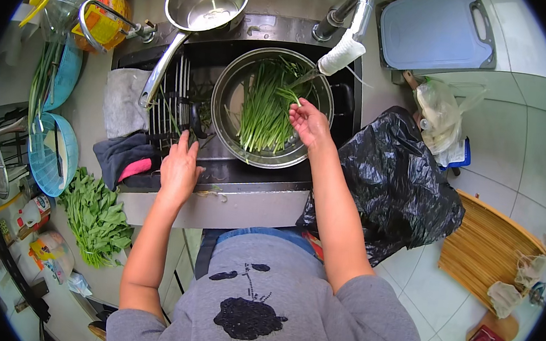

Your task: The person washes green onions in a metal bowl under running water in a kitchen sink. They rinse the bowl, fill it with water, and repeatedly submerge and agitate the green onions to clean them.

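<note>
A wide steel pot stands in the dark sink, with a bundle of long green stalks, likely chives, lying in water. My right hand is over the pot's right side, its fingers closed on a few green stalks. Just above them is the faucet, its spout wrapped in white material, with water running down into the pot. My left hand lies at the front of the metal rack, fingers spread near a loose green stalk. A saucepan rests at the back rim, its handle over the rack.
Grey and dark cloths lie left of the rack. A black plastic bag hangs at the right. Leafy greens and blue baskets are at the left, below an oil bottle. A blue cutting board leans at the back right.
</note>
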Motion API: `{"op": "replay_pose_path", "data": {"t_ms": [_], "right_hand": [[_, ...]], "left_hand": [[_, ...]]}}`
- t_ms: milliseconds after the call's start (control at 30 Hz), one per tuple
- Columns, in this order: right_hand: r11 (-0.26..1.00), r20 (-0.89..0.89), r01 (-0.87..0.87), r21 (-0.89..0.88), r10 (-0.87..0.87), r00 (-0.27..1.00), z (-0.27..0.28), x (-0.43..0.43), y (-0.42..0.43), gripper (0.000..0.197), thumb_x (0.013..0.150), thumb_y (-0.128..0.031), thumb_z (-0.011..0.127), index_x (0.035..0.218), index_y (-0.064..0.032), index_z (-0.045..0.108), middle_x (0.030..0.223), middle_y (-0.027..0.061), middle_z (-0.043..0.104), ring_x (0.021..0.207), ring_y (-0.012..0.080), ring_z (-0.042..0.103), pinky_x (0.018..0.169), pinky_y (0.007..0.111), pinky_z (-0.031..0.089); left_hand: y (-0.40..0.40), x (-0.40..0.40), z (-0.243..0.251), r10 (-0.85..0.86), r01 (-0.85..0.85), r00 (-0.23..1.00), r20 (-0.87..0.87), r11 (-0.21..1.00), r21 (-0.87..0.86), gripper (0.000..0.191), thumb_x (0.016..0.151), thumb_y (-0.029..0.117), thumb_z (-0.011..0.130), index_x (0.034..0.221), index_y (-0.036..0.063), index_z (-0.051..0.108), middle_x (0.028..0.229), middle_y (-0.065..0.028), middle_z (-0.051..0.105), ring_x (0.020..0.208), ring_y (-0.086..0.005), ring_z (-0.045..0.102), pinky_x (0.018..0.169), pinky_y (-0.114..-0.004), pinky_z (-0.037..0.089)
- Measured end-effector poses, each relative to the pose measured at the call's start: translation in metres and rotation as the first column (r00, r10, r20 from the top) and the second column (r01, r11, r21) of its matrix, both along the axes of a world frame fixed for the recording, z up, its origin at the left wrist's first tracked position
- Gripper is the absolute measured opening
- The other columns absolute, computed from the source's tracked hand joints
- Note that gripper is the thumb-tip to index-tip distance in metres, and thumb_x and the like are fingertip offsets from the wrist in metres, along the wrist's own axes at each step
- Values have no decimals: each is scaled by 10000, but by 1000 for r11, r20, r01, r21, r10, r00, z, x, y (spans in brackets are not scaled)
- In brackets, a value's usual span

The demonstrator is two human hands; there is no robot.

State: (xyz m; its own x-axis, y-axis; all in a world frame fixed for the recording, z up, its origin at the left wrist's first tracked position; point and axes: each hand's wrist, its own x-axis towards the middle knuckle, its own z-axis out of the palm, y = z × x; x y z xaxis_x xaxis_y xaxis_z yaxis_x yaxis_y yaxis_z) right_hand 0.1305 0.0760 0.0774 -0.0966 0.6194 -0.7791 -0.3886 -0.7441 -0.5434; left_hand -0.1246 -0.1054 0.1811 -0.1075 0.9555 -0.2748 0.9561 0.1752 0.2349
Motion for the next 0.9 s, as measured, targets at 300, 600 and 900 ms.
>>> {"op": "replay_pose_path", "data": {"t_ms": [300, 600, 900], "right_hand": [[310, 412, -938, -155, 883, 224, -96, 7, -25, 429, 859, -314, 605, 1209, -69, 571, 827, 65, 647, 639, 173, 594, 599, 306, 492], [569, 882, -796, -206, 461, 101, -105, -9, -26, 117, 749, -104, 603, 839, -121, 675, 857, 134, 667, 856, 312, 633, 752, 403, 492], [383, 939, -866, -323, 247, -241, -98, -28, -39, 324, 685, -168, 730, 898, 1, 555, 848, 202, 644, 860, 326, 644, 724, 406, 523]], "left_hand": [[-11, 3, -28, -113, 117, 986, -124, 993, 30, 352, 720, 59, 559, 1071, 70, 594, 935, -89, 568, 859, -243, 550, 709, -351, 486], [-12, 8, -46, -152, 153, 986, -74, 988, 18, 199, 722, 69, 553, 915, 70, 601, 797, -70, 576, 779, -244, 561, 689, -350, 478], [-2, 19, -39, -45, 44, 998, 32, 998, 35, 155, 744, 64, 604, 899, 55, 598, 803, -83, 557, 768, -253, 556, 674, -365, 477]]}}
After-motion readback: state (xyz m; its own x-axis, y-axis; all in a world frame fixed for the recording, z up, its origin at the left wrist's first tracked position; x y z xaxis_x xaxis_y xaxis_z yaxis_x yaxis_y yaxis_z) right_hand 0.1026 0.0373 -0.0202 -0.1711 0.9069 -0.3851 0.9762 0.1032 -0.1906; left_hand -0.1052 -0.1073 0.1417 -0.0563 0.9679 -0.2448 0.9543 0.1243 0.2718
